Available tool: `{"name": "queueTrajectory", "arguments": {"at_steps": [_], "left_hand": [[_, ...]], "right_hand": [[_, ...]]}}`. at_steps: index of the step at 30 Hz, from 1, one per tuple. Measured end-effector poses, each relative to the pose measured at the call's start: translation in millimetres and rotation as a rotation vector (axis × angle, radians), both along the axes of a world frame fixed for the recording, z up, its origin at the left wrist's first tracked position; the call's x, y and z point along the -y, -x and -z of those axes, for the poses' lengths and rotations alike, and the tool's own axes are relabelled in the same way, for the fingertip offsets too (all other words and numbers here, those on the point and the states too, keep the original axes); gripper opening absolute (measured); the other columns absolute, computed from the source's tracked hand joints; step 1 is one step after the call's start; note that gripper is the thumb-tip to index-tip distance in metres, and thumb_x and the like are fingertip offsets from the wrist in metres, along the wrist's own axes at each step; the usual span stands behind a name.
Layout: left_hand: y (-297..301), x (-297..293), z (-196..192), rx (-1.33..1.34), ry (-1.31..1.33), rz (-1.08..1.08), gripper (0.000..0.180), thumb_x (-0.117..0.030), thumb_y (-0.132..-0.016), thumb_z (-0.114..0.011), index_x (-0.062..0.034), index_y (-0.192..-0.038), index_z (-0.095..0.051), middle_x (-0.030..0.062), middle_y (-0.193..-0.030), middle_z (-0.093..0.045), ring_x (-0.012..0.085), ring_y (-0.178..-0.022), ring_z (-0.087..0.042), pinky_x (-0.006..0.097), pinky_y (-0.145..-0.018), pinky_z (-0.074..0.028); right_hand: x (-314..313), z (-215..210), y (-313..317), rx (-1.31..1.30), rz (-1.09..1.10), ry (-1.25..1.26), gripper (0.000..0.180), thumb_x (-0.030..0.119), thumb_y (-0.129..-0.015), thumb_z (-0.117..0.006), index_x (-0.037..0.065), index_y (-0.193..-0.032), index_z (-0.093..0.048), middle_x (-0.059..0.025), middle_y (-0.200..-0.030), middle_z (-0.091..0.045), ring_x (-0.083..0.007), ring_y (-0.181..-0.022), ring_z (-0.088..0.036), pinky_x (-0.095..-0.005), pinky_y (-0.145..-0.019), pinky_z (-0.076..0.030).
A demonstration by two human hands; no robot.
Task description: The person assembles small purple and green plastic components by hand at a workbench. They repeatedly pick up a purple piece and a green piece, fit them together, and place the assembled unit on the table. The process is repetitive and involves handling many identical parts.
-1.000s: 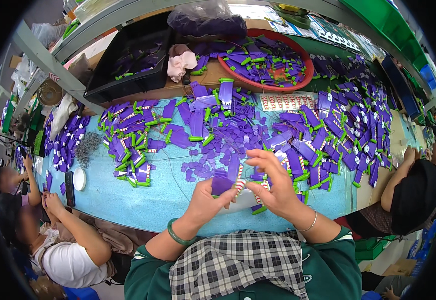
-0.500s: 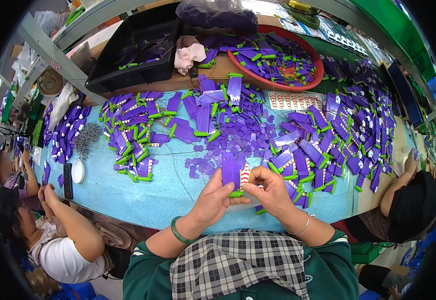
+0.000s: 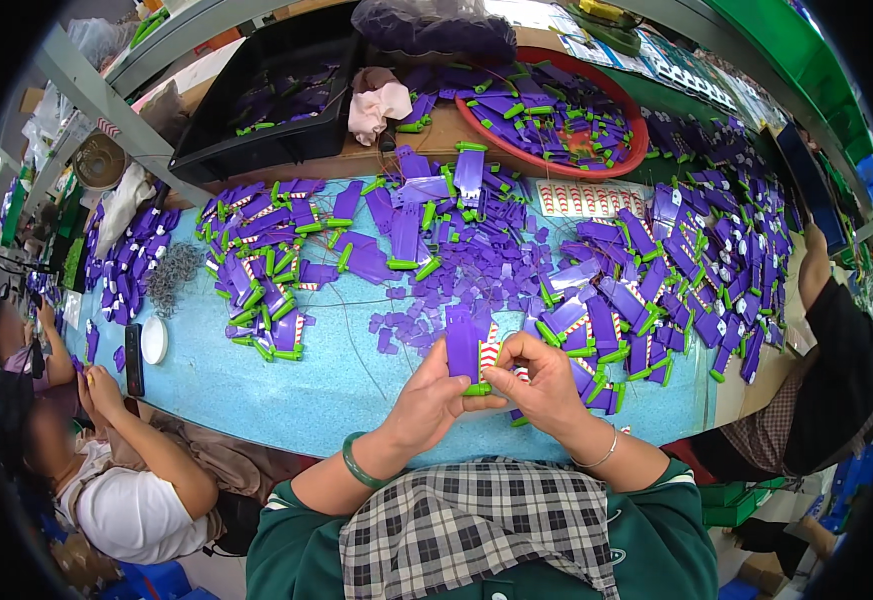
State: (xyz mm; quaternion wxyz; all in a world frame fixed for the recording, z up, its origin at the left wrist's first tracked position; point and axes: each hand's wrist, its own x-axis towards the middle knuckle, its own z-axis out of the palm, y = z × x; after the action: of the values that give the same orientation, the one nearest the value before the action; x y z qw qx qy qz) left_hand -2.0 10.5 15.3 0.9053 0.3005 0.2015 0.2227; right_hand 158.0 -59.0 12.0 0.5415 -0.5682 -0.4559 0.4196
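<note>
Purple plastic piece (image 3: 464, 342) held up nearer the wearer than the red basin (image 3: 641, 135). Left hand (image 3: 423, 408) grips its lower end; right hand (image 3: 545, 388) pinches the striped strip (image 3: 489, 352) alongside. Probably light, stiff, slick; best held by the green end (image 3: 478, 389).

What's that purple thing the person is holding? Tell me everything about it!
It's a flat, roughly rectangular purple piece that looks like shiny plastic. A green part sits at its lower end, and a red-and-white striped strip shows along its right side. It's held nearly upright above the blue tabletop. The left hand grips its lower left; the right hand pinches the strip.
</note>
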Motion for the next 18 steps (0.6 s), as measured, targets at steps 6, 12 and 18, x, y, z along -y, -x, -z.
{"name": "queueTrajectory", "arguments": {"at_steps": [6, 12, 18], "left_hand": [[-1.1, 1.5, -2.3, -0.115, -0.115, 0.012, 0.054, 0.006, -0.085, -0.047, -0.0052, -0.135, -0.031, 0.0123, -0.124, -0.050, 0.0223, -0.111, -0.056, 0.040, -0.088, -0.056], [-1.8, 8.3, -0.9, -0.153, -0.316, 0.005, 0.037, -0.004, -0.094, -0.052, -0.0033, -0.128, -0.038, 0.0102, -0.121, -0.052, 0.0190, -0.107, -0.057, 0.037, -0.085, -0.057], [-0.4, 11.6, -0.3, -0.111, -0.378, 0.048, 0.032, -0.004, -0.095, -0.050, -0.0020, -0.124, -0.040, 0.0082, -0.115, -0.053, 0.0168, -0.103, -0.058, 0.037, -0.084, -0.057]], "right_hand": [[2.1, 0.3, 0.5, 0.002, 0.005, 0.028, 0.013, 0.006, -0.078, -0.071, 0.001, -0.081, -0.060, -0.0059, -0.079, -0.062, -0.0127, -0.073, -0.061, -0.0267, -0.068, -0.049], [2.2, 0.5, -0.5, 0.132, 0.049, -0.123, 0.017, 0.010, -0.076, -0.074, 0.003, -0.072, -0.059, -0.0062, -0.071, -0.061, -0.0163, -0.066, -0.057, -0.0295, -0.060, -0.044], [2.4, -5.5, -4.3, 0.521, 0.088, -0.343, 0.018, 0.012, -0.076, -0.073, 0.005, -0.070, -0.057, -0.0083, -0.072, -0.062, -0.0203, -0.064, -0.055, -0.0324, -0.057, -0.042]]}}
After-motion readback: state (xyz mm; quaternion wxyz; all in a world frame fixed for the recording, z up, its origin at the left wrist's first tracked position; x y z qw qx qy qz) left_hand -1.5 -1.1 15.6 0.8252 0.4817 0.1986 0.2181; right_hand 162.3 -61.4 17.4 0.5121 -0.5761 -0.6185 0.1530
